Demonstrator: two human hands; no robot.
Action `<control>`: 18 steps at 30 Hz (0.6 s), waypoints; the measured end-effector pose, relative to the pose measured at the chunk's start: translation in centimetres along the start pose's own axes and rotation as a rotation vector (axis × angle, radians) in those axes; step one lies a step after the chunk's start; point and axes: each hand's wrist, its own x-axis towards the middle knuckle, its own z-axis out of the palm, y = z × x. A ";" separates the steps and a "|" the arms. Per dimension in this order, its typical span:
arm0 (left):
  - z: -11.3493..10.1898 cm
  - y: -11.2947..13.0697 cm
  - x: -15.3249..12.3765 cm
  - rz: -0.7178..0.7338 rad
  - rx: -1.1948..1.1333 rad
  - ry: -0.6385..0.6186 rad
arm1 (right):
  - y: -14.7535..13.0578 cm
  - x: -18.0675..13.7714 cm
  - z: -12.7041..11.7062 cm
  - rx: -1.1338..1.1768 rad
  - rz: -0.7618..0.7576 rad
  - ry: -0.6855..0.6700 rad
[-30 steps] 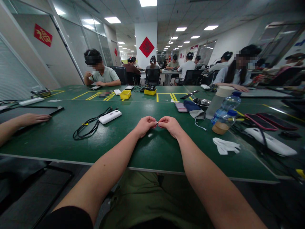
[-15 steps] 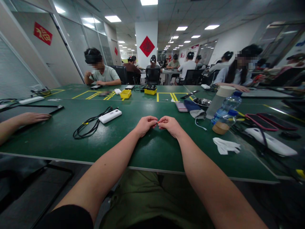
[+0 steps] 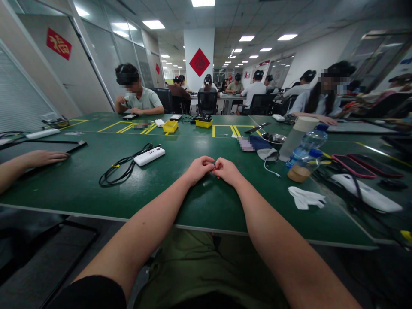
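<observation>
A long open office with ceiling lights holds rows of seated people at green tables. The nearest green surface (image 3: 206,206) runs across the view. Over its middle, somewhat in from the near edge, the person's left hand (image 3: 199,168) and right hand (image 3: 228,170) are brought together, knuckles nearly touching, fingers curled. Both hands pinch a small part (image 3: 213,170) between their fingertips; it shows only as a reddish speck, too small to tell more, and it is held just above the surface.

Toward the left edge lie a white power bank (image 3: 149,156) and a coiled black cable (image 3: 120,169) beside it. At the left edge a co-worker's hand (image 3: 41,158) rests flat. Toward the right edge a bottle (image 3: 305,150) lies tilted, and a white cloth (image 3: 304,198) sits closer to the near edge. Yellow trays (image 3: 170,126) stand near the far edge.
</observation>
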 end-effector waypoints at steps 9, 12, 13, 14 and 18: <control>0.1 0.3 -0.1 0.017 0.025 -0.010 | -0.1 0.3 0.0 -0.180 -0.209 0.063; 0.1 0.6 -0.2 -0.006 0.001 0.015 | 0.0 0.4 -0.2 -0.206 -0.206 0.124; 0.2 0.7 -0.3 -0.012 -0.008 0.016 | 0.0 0.5 -0.2 -0.212 -0.199 0.141; 0.2 0.7 -0.3 -0.014 -0.020 0.011 | 0.0 0.5 -0.2 -0.215 -0.196 0.151; 0.8 0.6 -0.3 -0.021 -0.129 -0.033 | 0.1 0.5 0.0 -0.227 -0.209 0.163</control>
